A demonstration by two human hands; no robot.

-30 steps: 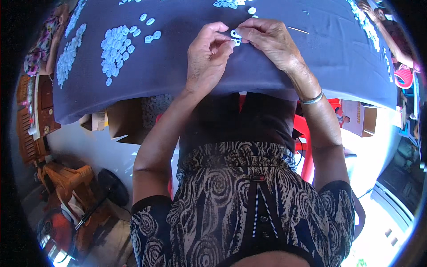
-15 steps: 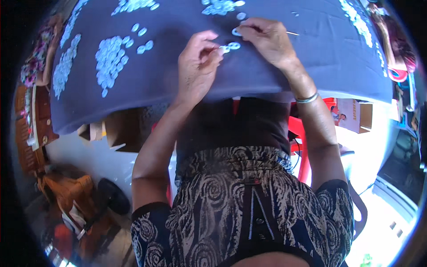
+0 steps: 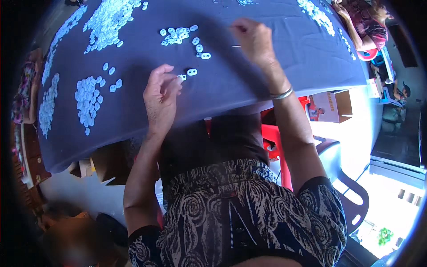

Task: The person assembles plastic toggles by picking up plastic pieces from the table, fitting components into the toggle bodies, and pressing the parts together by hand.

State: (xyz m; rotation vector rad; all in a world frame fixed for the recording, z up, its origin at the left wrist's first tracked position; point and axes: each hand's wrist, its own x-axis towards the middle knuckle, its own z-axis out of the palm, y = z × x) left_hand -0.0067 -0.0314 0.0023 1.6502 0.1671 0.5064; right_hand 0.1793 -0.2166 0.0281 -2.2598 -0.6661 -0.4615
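My left hand is closed near the table's front edge, pinching a small white oval piece with holes between thumb and fingertips. Just beyond it on the cloth lies another white two-holed oval piece. A short row of the same pieces leads to a small heap. Farther right, my right hand is raised, its fingers curled together and blurred; whatever they hold is hidden. A thin pale sliver shows beside it, and I cannot tell whether it is held.
Dark cloth covers the table. Large piles of white pieces and a smaller pile lie to the left, with more at the far right. Another person sits at the right edge. A red chair is below me.
My right hand has moved away from the white pieces, out to the right. My left hand keeps its pinch on a piece. The view has shifted, showing more of the table's far side.
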